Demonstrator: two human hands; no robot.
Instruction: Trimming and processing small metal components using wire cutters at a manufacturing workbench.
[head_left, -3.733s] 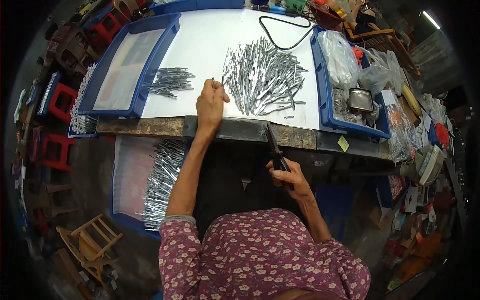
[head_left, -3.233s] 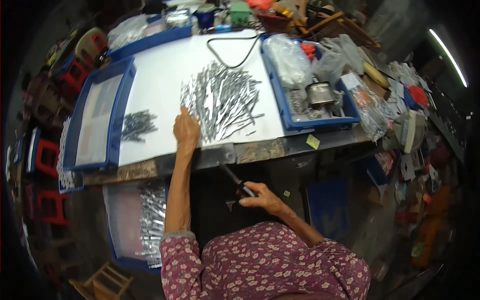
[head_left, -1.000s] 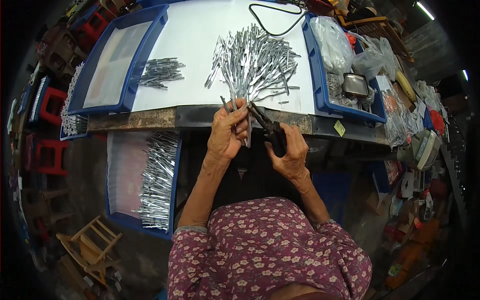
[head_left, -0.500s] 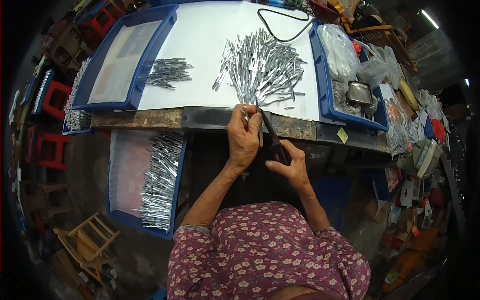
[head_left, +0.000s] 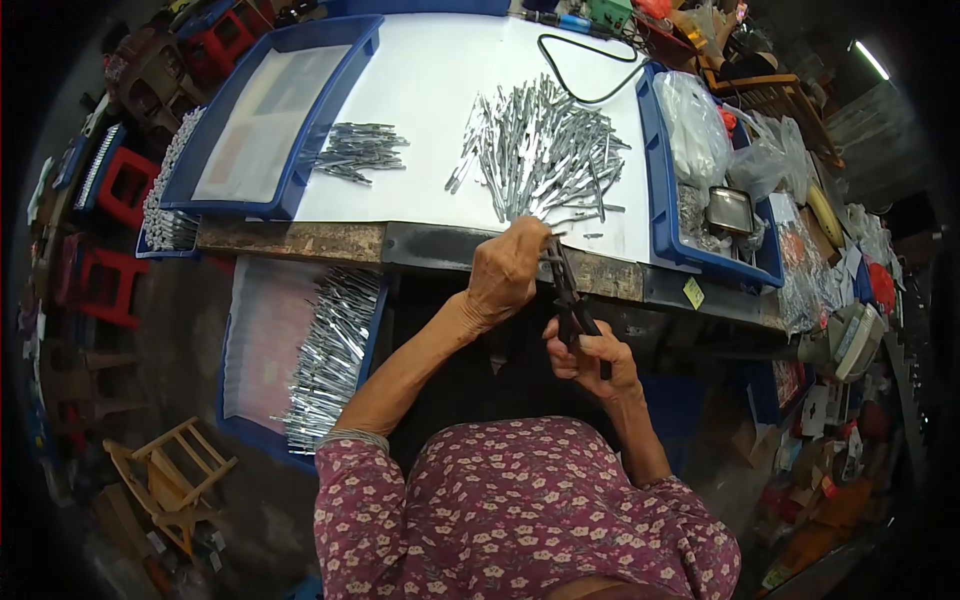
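Observation:
My left hand is closed at the table's front edge, its knuckles turned up. A slim metal piece is in its fingers, mostly hidden by them. In my right hand is a pair of dark pliers, the fingers wrapped round the handles. The jaws point up and away, right beside my left fingertips; whether they grip the piece cannot be made out. Just beyond my left hand, a large fanned heap of slim silvery metal pieces lies on the white table top. A smaller pile of similar pieces lies farther left.
A blue tray lined with white stands on the left. Below the table edge, another blue tray holds many metal pieces. At right, a blue bin contains plastic bags and a metal tin. A black cord loop lies at the back.
My left hand has turned over and closed further, hiding the metal piece seen in its fingers before. The right hand has shifted and turned the pliers. The whole view has moved slightly.

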